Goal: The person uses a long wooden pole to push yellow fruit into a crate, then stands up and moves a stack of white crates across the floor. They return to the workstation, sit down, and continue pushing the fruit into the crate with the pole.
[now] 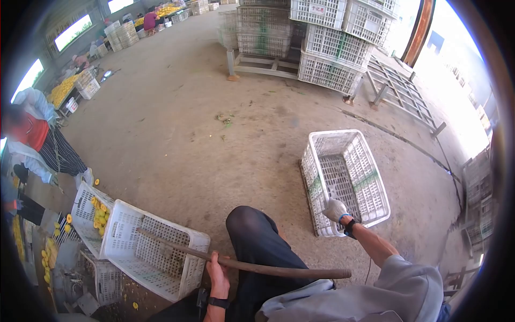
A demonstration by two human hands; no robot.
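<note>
At the bottom of the frame, the left hand (217,276) is closed around a wooden stick (257,267), with the wrist below it and the forearm rising from the lower edge. The stick lies slanting above the dark trousers (252,241); its thin end is over the tilted crate (201,242) at lower left. The right arm reaches from the lower right corner, up and to the left, almost straight. The gloved right hand (335,210) has bent fingers at the near left corner of the white crate (351,134), right of centre; I cannot tell whether they grip the rim. This crate stands on the floor (177,145).

Behind the tilted crate, another crate (82,206) contains yellow fruit (100,216). At the left edge, a person (37,134) bends forward. Farther, at the top, stacked crates (332,51) stand on a metal frame (268,64).
</note>
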